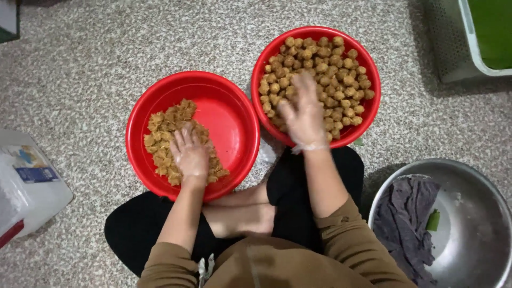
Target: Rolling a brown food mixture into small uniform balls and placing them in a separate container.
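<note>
Two red plastic basins sit on the speckled floor in front of my crossed legs. The left basin holds a heap of flat brown crumpled pieces. My left hand, in a thin clear glove, rests palm down on that heap with the fingers together. The right basin is filled with many small round brown balls. My right hand, also gloved and blurred, hovers over the near left part of the balls with fingers spread. Whether either hand holds a piece is hidden.
A steel basin with a grey cloth and a green scrap stands at the lower right. A white plastic box lies at the left. A pale crate with green contents is at the top right.
</note>
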